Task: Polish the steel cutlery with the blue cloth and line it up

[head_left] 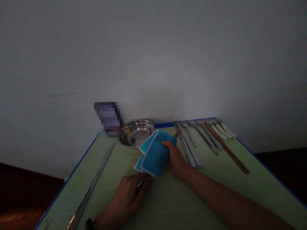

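Note:
My left hand [127, 193] is closed around the handle of a table knife [142, 182] near the middle of the table. A folded blue cloth [157, 155] with a pale edge is wrapped around the knife's blade, and only the blade's tip shows past its upper right side. My right hand [176, 159] grips the cloth from the right, thumb on top, pressing it against the hidden blade. Another table knife [96, 179] lies at the left side of the table. Behind the cloth stands a shiny steel bowl [123, 140].
Right of the bowl lie several table knives [189, 150], metal spoons [192, 135], brown chopsticks [227, 151] and white-handled cutlery [224, 129]. A blurred-out phone-like object [109, 118] leans on the wall [153, 57] at the back left. The green table [168, 207] has blue edges.

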A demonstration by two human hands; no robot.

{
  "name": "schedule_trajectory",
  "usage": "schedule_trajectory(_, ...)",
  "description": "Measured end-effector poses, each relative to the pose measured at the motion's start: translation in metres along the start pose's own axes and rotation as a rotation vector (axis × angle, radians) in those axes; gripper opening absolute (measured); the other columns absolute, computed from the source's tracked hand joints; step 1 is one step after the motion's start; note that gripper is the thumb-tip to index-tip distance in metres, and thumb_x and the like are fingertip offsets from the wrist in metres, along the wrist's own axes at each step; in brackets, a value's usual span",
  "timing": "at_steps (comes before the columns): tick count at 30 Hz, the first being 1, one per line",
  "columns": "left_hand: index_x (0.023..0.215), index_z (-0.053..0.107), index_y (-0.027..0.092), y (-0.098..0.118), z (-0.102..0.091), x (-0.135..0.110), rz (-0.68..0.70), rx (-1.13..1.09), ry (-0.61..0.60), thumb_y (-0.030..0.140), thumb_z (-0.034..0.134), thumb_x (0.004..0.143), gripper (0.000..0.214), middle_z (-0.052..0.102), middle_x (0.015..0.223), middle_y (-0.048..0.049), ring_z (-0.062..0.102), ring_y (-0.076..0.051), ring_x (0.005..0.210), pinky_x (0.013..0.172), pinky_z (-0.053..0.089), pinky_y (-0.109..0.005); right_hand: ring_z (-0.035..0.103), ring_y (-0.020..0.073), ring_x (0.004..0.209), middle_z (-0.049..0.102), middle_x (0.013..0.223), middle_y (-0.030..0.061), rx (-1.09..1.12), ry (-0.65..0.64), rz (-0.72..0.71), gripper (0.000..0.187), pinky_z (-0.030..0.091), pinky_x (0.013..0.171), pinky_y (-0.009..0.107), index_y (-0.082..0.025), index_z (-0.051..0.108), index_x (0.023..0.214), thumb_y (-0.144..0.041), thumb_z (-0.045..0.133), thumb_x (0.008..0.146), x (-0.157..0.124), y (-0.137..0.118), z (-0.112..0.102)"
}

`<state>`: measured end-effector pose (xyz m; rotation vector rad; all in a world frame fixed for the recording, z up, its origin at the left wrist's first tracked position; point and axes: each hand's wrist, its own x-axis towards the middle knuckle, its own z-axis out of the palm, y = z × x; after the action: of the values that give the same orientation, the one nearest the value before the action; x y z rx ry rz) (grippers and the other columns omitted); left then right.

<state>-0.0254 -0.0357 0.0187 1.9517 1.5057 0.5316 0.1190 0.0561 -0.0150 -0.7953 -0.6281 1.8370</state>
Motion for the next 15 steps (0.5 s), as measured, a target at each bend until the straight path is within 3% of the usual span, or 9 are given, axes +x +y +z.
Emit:
schedule_trajectory(5, 0.093, 0.065, 0.015, -0.0024, 0.0015, -0.0013, 0.001, 0.051, -0.047, 0.031, 0.035, 0.093, 0.034, 0.07, 0.081, -0.0078, 0.067, -0.02, 0.072, 0.065, 0.049, -0.024, 0.049, 0.0129, 0.058, 0.054, 0.06, -0.0058, 0.012, -0.007, 0.017, 0.017, 0.04, 0.06, 0.026, -0.021, 0.052, 0.075, -0.032, 0.062, 0.068, -0.0007, -0.0003, -0.0015)
schedule_trajectory(8, 0.092, 0.064, 0.016, -0.0043, 0.003, -0.0017, -0.014, 0.046, -0.036, 0.031, 0.036, 0.093, 0.033, 0.07, 0.078, -0.0059, 0.066, -0.019, 0.07, 0.062, 0.048, -0.023, 0.051, 0.0127, 0.061, 0.056, 0.063, -0.0054, 0.007, 0.007, 0.025, 0.018, 0.041, 0.062, 0.026, -0.021, 0.055, 0.077, -0.033, 0.063, 0.068, 0.0008, 0.0003, -0.0015)
schedule_trajectory(15, 0.098, 0.061, 0.018, -0.0081, 0.0042, 0.0, -0.061, -0.019, 0.018, 0.036, 0.034, 0.094, 0.032, 0.069, 0.079, -0.0018, 0.065, -0.016, 0.064, 0.06, 0.046, -0.022, 0.061, 0.0201, 0.088, 0.068, 0.087, 0.0029, 0.04, -0.01, 0.032, 0.053, 0.046, 0.08, 0.035, -0.02, 0.06, 0.098, -0.065, 0.05, 0.073, 0.0055, 0.0029, 0.0001)
